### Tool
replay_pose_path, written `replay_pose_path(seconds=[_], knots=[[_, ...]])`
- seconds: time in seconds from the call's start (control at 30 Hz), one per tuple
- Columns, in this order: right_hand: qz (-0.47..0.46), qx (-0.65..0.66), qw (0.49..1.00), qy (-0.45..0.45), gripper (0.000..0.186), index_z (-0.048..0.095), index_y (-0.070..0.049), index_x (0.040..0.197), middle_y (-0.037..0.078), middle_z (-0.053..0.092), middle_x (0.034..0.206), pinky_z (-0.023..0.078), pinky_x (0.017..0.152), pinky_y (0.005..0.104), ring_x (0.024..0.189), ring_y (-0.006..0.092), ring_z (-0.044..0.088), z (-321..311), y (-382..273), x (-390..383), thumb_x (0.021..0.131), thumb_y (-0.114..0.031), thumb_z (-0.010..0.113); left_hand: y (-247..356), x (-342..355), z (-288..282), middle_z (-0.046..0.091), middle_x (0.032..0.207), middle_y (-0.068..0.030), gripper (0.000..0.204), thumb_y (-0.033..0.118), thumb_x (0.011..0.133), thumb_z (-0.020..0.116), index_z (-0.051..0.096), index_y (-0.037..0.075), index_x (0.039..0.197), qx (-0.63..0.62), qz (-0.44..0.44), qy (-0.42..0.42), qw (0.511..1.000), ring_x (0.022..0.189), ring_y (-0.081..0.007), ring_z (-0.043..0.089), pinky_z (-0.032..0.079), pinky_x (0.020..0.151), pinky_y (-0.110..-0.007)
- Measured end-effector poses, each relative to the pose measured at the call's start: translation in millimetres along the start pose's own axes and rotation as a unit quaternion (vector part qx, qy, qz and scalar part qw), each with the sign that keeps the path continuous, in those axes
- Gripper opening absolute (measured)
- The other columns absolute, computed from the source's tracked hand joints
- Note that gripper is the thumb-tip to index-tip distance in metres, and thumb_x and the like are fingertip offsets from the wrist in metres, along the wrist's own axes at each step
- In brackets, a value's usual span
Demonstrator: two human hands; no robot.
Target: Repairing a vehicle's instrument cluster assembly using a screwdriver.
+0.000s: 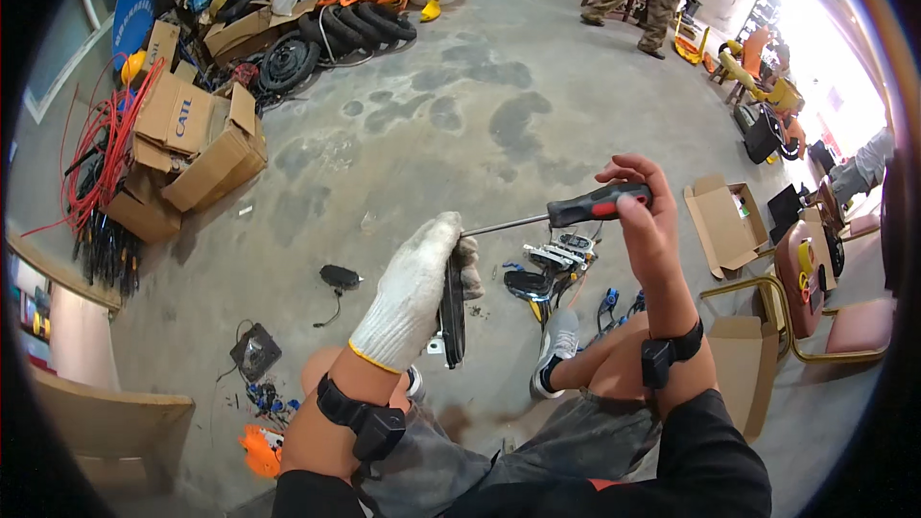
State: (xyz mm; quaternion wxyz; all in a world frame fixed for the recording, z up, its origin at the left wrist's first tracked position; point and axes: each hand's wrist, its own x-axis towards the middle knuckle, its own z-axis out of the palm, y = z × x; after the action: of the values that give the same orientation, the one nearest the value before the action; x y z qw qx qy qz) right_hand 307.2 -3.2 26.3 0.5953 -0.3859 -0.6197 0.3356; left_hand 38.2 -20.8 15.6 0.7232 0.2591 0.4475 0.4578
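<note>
From where I stand, the left hand (414,278), in a white glove (391,312), has its grip closed around a long black part (453,321), held up on end above the floor (422,168), roughly between the knees. The bare right hand (645,221) pinches the back of the screwdriver (576,210) handle between thumb and fingers, with the shaft slanting down to the gloved side. I can't see what the tip rests on, as the glove hides it, so I'd tilt the part a little and check that it is properly seated before putting any force in. I'd also bring the shaft square to the surface it meets and wrap more of the palm around the handle, for a steadier push. Bracing the part on a thigh should stop it twisting, and the gloved thumb belongs clear of the shaft's line, since a slip could jab it. Loose pieces (554,264) lie close by, where a dropped screw could easily vanish.
</note>
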Motion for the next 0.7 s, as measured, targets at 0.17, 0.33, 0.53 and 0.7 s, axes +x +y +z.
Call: replay_pose_path(seconds=[0.17,0.33,0.53,0.7], knots=[[0.249,-0.023,0.968,-0.010,0.043,0.054,-0.001,0.127,0.013,0.063,0.115,0.053,0.070,0.0255,0.086,0.0133,0.064,-4,-9,8,0.090,-0.019,0.061,0,0,0,0.062,0.081,-0.0053,0.027,0.033,0.101,0.054,0.056,0.007,0.095,0.014,0.001,0.000,1.000,0.064,-0.0162,0.062,0.056,0.060,-0.034],[0.021,0.012,1.000,0.014,0.042,0.053,0.000,0.127,0.011,0.063,0.111,0.052,0.071,0.0259,0.090,0.0142,0.064,5,1,3,0.090,-0.019,0.062,1,0,-1,0.062,0.079,-0.0062,0.027,0.032,0.101,0.053,0.057,0.007,0.094,0.004,0.009,0.005,1.000,0.062,-0.0166,0.061,0.056,0.059,-0.034],[0.250,-0.002,0.968,0.014,0.036,0.054,0.000,0.126,0.009,0.065,0.105,0.047,0.063,0.0229,0.079,0.0094,0.061,3,-11,7,0.095,-0.019,0.057,-4,4,-4,0.062,0.083,-0.0049,0.029,0.034,0.101,0.053,0.059,0.005,0.098,0.041,0.004,-0.004,0.999,0.064,-0.0142,0.061,0.056,0.061,-0.033],[0.102,0.059,0.990,0.080,0.034,0.056,-0.001,0.123,0.009,0.066,0.107,0.048,0.068,0.0238,0.084,0.0098,0.061,11,-4,0,0.093,-0.015,0.059,-1,-4,1,0.061,0.078,-0.0063,0.030,0.035,0.101,0.054,0.058,0.007,0.091,0.027,0.009,0.004,1.000,0.064,-0.0163,0.061,0.055,0.062,-0.034]])
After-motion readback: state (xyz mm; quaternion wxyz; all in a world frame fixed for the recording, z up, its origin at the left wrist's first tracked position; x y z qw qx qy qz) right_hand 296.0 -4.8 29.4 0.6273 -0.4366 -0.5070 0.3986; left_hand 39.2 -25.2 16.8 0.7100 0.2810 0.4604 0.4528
